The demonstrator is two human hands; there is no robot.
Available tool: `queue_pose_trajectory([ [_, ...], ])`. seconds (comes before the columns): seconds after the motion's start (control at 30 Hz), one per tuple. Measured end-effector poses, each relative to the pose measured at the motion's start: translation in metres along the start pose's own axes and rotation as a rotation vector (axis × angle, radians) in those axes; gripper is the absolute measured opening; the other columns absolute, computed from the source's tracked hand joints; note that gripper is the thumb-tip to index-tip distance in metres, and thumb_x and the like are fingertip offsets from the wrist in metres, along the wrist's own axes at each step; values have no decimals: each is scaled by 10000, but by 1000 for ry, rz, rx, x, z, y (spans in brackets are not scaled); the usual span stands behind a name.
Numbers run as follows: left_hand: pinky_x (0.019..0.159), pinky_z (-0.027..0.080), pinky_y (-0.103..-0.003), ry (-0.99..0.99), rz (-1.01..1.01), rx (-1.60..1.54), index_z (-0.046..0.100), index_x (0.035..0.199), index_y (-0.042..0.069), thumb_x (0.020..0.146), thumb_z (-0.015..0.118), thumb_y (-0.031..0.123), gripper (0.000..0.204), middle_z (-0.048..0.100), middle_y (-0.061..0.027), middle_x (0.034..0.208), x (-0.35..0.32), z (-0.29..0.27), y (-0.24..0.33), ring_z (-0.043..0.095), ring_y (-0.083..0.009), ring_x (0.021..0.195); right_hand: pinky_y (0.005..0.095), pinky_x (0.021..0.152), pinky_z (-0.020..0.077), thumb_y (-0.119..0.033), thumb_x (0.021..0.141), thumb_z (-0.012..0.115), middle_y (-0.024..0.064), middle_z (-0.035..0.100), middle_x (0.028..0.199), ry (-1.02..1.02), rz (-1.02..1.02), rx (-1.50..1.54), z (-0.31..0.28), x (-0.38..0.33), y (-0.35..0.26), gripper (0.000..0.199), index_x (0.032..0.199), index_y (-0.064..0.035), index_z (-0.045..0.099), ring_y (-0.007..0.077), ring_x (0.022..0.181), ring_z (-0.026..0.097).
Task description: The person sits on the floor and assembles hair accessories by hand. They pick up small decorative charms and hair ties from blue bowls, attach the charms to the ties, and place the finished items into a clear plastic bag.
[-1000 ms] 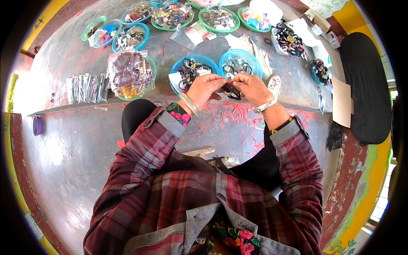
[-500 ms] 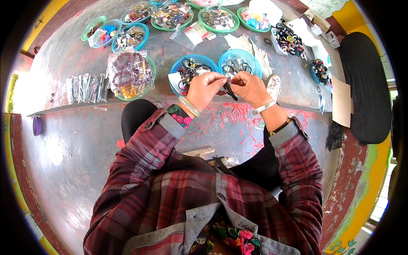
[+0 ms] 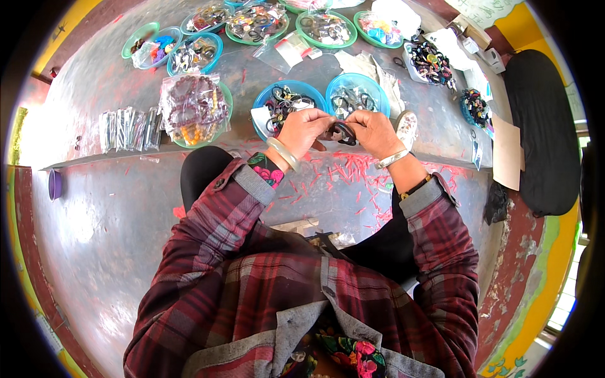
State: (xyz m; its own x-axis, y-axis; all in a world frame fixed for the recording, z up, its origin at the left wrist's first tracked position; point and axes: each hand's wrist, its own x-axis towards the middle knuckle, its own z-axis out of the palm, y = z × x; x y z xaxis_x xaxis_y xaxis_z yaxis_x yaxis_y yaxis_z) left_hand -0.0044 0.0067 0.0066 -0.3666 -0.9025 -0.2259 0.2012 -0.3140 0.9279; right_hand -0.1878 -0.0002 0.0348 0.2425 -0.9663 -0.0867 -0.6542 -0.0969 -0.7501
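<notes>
Left hand and right hand pinching black looped band, grips nearly closed, over near edge of surface; probably adjusting band, next move likely needing steady pinch.

My grey bench carries two blue bowls at twelve o'clock, a green bowl at eleven, slim clear packets at ten and a white basket at one; more bowls sit along its far part.

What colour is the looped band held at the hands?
Black, or nearly so; the looped band shows best in the head view.
</notes>
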Motion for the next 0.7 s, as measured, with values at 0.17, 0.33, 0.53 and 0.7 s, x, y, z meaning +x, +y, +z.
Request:
queue_pose_trajectory([
  [0.17, 483, 440, -204, 54, -131, -174, 593, 868, 38, 866, 554, 179, 147, 551, 3, 689, 1, 0, 0, 604, -105, 646, 312, 570, 452, -125, 767, 584, 117, 607, 675, 140, 43, 101, -3, 1, 5, 110, 773, -20, 619, 215, 590, 580],
  [0.33, 429, 338, -210, 132, -159, -392, 545, 749, 81, 875, 548, 182, 162, 486, 22, 620, 12, -11, -15, 580, -118, 585, 296, 565, 455, -90, 765, 590, 99, 598, 683, 289, -295, 55, -6, -10, -26, 65, 796, -41, 622, 217, 593, 581],
  [0.53, 446, 346, -235, 108, -176, -392, 544, 774, 75, 846, 588, 219, 167, 521, -10, 651, 14, -17, -24, 549, -130, 570, 377, 577, 475, -162, 770, 570, 95, 624, 763, 113, -453, -221, 12, -16, -18, 136, 867, -114, 653, 288, 693, 606],
  [0.7, 452, 355, -240, 135, -212, -394, 526, 733, 84, 838, 602, 235, 199, 486, -6, 633, 9, -7, -12, 482, -116, 513, 390, 575, 478, -138, 758, 555, 92, 618, 740, 164, -476, -300, 17, -15, -17, 142, 872, -118, 638, 295, 677, 603],
])
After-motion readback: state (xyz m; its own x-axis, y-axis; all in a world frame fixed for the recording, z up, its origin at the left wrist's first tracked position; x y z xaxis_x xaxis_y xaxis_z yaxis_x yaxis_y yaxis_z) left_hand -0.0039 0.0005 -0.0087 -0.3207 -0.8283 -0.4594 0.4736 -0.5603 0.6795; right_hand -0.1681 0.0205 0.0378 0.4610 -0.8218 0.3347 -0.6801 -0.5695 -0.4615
